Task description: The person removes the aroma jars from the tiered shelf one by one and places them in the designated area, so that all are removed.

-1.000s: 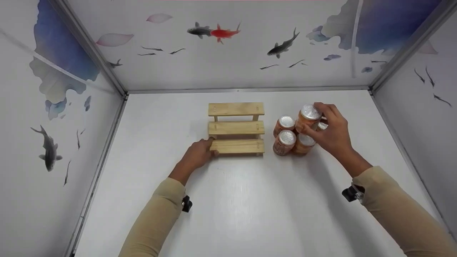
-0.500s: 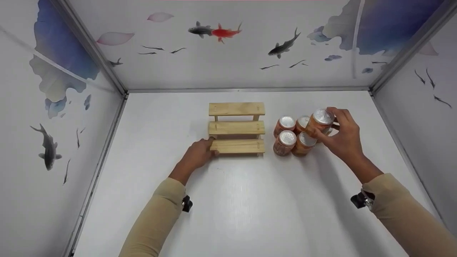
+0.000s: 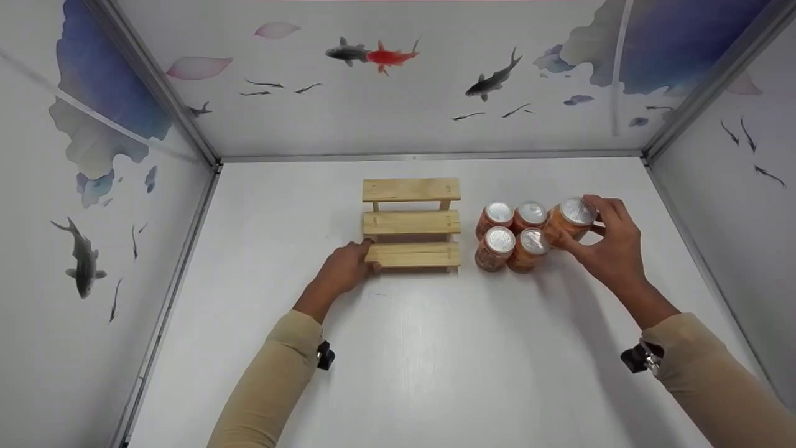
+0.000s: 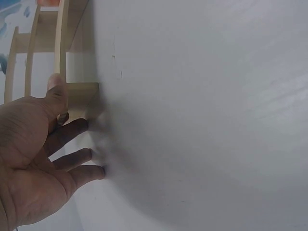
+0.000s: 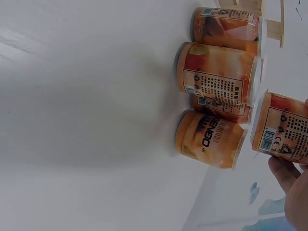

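Note:
A three-tier wooden step rack (image 3: 411, 222) stands at the table's middle. My left hand (image 3: 342, 269) grips the left end of its lowest plank; in the left wrist view the thumb (image 4: 56, 89) presses the plank and three fingertips reach down to the table. Right of the rack, my right hand (image 3: 612, 246) holds an orange-labelled can (image 3: 567, 227) with a silvery top, thumb on the near side. The right wrist view shows this held can raised above an upright can (image 5: 209, 139), which the head view hides. Several like cans (image 3: 495, 250) stand upright in a tight group beside it.
White panels with painted fish (image 3: 388, 57) enclose the white table (image 3: 404, 373) at the back and both sides. A metal strip (image 3: 323, 158) runs along the table's back edge. Small dark cameras (image 3: 640, 358) sit at both wrists.
My right hand has carried the can rightward and slightly nearer, from over the middle of the group to over its right side. The left hand and the rack have stayed in place.

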`<state>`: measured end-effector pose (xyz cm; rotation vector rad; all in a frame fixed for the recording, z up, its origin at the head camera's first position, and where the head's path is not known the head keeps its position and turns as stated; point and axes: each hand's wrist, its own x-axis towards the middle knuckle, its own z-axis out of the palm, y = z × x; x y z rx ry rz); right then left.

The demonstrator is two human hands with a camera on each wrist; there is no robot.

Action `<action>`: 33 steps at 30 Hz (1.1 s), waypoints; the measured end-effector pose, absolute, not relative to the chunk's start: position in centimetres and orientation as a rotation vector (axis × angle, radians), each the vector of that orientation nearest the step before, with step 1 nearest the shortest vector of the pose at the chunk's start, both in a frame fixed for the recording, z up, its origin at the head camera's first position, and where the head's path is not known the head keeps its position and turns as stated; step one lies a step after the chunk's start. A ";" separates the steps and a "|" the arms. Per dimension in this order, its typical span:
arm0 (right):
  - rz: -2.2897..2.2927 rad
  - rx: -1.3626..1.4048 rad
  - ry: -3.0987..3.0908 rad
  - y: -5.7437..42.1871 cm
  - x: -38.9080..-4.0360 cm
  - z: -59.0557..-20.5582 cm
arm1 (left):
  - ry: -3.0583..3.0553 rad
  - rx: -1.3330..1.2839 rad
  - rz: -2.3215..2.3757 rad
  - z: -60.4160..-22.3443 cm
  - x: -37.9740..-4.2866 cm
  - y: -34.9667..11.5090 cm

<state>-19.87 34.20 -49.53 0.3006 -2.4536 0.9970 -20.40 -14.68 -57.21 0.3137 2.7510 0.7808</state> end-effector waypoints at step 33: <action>1.011 0.254 -2.465 35.6 -18.8 -51.7 | 2.750 0.246 0.774 -56.5 -20.0 -14.3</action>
